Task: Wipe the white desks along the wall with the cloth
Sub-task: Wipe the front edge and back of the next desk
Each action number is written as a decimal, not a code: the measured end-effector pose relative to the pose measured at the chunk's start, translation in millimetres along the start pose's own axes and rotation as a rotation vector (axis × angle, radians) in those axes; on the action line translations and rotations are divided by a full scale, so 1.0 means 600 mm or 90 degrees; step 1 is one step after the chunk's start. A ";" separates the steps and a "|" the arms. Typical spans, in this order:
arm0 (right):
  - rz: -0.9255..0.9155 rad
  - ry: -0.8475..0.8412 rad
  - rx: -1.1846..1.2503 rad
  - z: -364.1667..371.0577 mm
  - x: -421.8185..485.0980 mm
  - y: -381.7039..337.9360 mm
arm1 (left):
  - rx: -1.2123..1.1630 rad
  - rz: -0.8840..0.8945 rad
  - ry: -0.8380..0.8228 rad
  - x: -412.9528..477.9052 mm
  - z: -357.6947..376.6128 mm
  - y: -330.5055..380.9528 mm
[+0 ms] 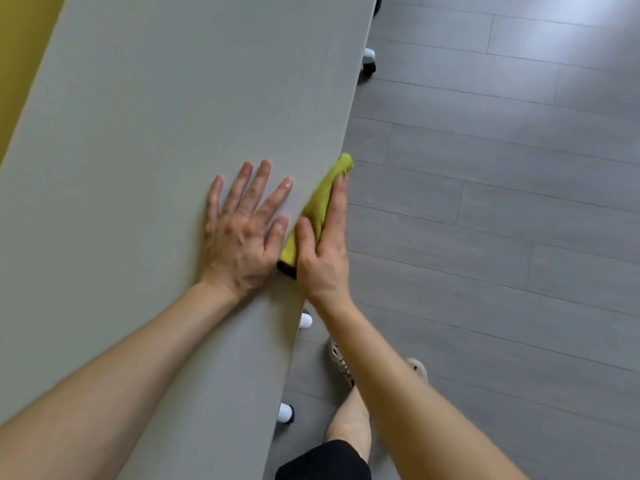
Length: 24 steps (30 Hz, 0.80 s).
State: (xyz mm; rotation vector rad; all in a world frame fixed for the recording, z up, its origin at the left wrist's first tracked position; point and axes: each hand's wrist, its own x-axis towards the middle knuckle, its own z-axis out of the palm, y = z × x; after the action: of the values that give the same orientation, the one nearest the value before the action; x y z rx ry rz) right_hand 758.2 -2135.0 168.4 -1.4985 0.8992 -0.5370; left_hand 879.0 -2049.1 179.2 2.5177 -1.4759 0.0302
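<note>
While the yellow-green cloth point(320, 202) sits folded over the rim of the white desk point(156, 116) at mid-frame, my right hand point(325, 261) pinches it there, thumb on top and fingers down the outer side, and my left hand point(242, 233) lies spread wide and flat on the top just beside it. I judge this the edge-wiping step, so the next move calls for sliding the cloth up-frame along the rim under steady pressure. What the cloth does below the rim is hidden, and the white desk runs off top and bottom.
</note>
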 end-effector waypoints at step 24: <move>0.015 -0.142 -0.053 -0.003 -0.436 0.050 | -0.006 0.020 -0.055 -0.366 -0.080 -0.032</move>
State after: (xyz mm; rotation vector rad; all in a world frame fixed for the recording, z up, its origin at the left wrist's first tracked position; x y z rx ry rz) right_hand 596.3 -1928.4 185.1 -1.5866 0.7713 -0.3103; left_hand 791.3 -1841.9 194.3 2.5179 -1.5444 -0.0823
